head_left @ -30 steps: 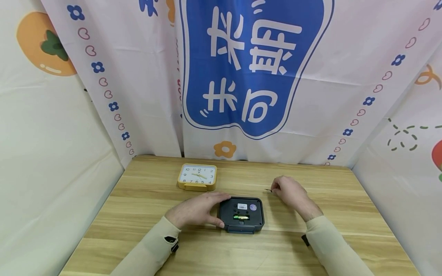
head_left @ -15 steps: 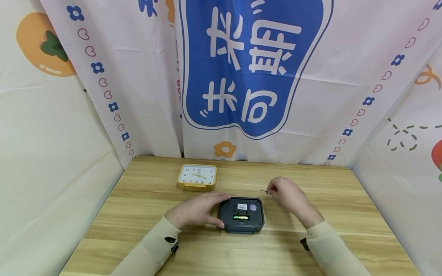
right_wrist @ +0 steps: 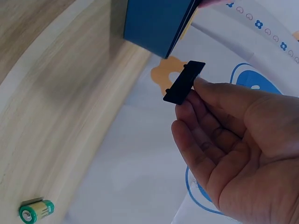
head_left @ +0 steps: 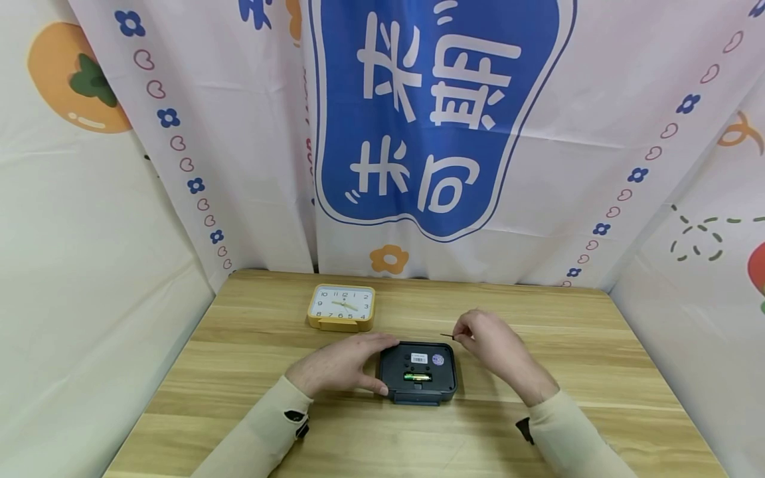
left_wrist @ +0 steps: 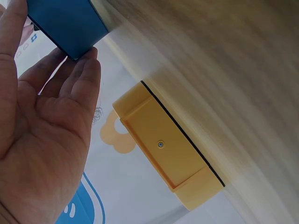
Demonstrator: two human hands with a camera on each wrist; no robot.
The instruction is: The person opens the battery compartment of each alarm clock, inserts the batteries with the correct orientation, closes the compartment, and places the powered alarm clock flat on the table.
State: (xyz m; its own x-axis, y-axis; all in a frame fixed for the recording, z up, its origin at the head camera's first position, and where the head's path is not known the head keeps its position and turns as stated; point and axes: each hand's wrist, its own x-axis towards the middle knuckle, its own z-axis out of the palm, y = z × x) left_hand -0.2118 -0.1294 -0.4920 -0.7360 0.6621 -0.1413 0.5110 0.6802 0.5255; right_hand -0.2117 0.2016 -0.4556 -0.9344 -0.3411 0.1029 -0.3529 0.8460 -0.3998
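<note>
Pinching grip at the right: thumb and fingertips of the right hand (head_left: 491, 345) are holding a small black cover (right_wrist: 185, 83) by one end, its two little tabs showing along one edge. In the head view the cover is hovering just beyond the far right corner of the dark clock (head_left: 420, 367); it looks to be clear of the case, though it is rather small there to judge the gap.

Left hand (head_left: 340, 364) is gripping the clock's left end, thumb lying at the near corner, fingers reaching to the far one.

Clock is lying back up on the wooden tabletop (head_left: 466, 438), its foot facing the person. A green-and-gold battery (head_left: 417, 376) is sitting in the open compartment; a white label (head_left: 419, 358) and a round purple sticker (head_left: 438, 359) are showing beyond it.

Yellow clock (head_left: 340, 307) is lying face up behind the left hand. Right wrist view: a loose green-ended cell (right_wrist: 37, 211) is resting on the tabletop, well apart from the cover. Printed curtain (head_left: 568, 146) is hanging behind.
</note>
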